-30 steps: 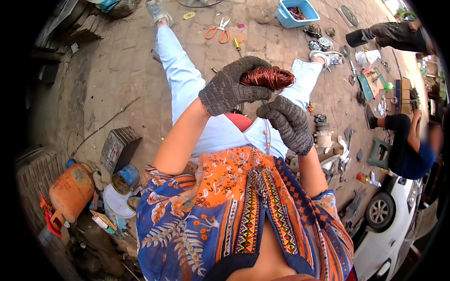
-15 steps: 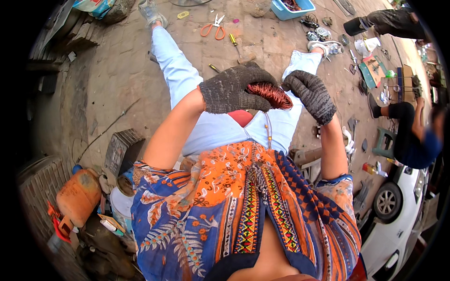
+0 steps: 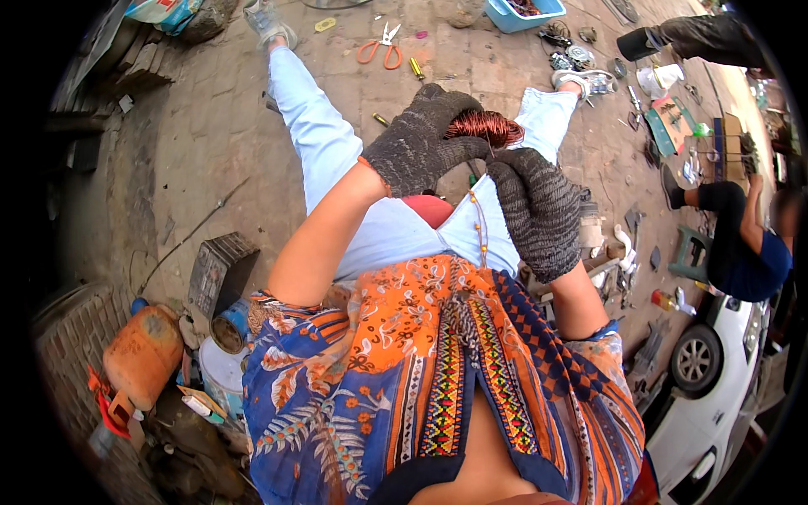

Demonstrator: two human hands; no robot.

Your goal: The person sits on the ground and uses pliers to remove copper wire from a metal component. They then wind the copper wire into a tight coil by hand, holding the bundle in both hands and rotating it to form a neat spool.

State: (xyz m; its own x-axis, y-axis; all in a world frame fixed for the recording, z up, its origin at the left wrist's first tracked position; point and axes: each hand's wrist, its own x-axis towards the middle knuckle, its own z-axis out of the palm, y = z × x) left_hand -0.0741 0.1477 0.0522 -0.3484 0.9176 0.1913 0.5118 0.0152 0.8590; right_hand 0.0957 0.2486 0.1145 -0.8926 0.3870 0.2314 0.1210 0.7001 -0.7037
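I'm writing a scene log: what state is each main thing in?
Left hand: gloved, closed around the reddish wire coil
Reddish wire coil: bundled
Right hand: gloved, fingers curled; grip unclear
Scissors: blades open, lying on the ground
Yellow-handled tool: lying down
Blue tub: uncovered, holding reddish pieces

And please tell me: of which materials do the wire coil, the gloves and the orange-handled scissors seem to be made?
Wire coil: probably copper, perhaps enamelled; the strands look glossy and reddish-brown.
Gloves: matte knitted yarn, with grey flecks; cotton or synthetic, I cannot tell.
Scissors: pale, metallic-looking blades, likely steel; evenly orange handles, perhaps plastic or coated metal.
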